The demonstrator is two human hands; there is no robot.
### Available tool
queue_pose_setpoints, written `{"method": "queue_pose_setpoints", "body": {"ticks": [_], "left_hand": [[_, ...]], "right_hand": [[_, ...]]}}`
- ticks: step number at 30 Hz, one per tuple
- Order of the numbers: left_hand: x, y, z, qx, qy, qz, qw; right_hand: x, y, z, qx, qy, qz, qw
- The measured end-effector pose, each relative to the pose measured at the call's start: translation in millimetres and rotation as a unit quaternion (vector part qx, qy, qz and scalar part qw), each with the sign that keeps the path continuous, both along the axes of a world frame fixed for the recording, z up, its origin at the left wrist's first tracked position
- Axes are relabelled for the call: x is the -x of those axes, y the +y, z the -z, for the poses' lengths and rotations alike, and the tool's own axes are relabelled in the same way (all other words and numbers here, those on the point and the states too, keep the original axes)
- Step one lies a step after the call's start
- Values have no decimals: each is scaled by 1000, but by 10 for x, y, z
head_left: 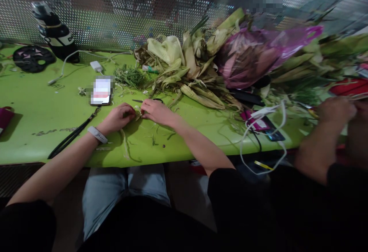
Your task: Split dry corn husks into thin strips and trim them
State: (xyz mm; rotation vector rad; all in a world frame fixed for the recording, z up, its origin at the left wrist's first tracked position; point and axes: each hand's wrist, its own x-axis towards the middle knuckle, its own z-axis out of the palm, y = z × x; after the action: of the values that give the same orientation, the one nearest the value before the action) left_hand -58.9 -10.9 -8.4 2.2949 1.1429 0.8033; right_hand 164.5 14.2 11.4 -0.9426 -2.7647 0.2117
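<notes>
Head view: left hand [122,114] and right hand [156,112] meeting over near side of green surface [186,139], fingertips of both pinching pale husk strip [138,111] between them. Scissors [137,101] just beyond; phone [102,90] farther left; husk pile [191,66] far right.

Left of and slightly beyond the grip [138,111], a lit smartphone [101,91] is lying on a green table [69,104], its black wrist strap [74,134] trailing nearer. Beyond it, a white charger [96,66] is resting. Farther left, a dark bottle [59,35] is standing beside a black holed disc [28,65]. Well right, a translucent purple plastic bag [253,56] is bulging.
</notes>
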Motion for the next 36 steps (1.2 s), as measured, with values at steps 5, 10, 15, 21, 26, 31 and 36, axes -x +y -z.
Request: {"method": "queue_pose_setpoints", "body": {"ticks": [5,10,15,21,26,31,36], "left_hand": [[2,-7,-16,8,8,-9,1000],[-21,-46,-70,51,1,-46,998],[-44,-67,-107,50,-8,-29,998],[-36,-50,-66,14,36,-34,999],[-34,-63,-69,3,50,-37,998],[-9,-20,-50,19,33,2,999],[-6,-2,-24,44,6,-22,999]], "right_hand": [[-28,18,-17,41,35,-12,998],[-49,43,8,80,61,-20,995],[-40,43,24,73,71,-13,995],[-23,6,-9,80,77,-4,994],[-5,6,22,93,100,-1,991],[8,18,69,88,121,-2,989],[-7,62,110,-5,134,-22,991]]}}
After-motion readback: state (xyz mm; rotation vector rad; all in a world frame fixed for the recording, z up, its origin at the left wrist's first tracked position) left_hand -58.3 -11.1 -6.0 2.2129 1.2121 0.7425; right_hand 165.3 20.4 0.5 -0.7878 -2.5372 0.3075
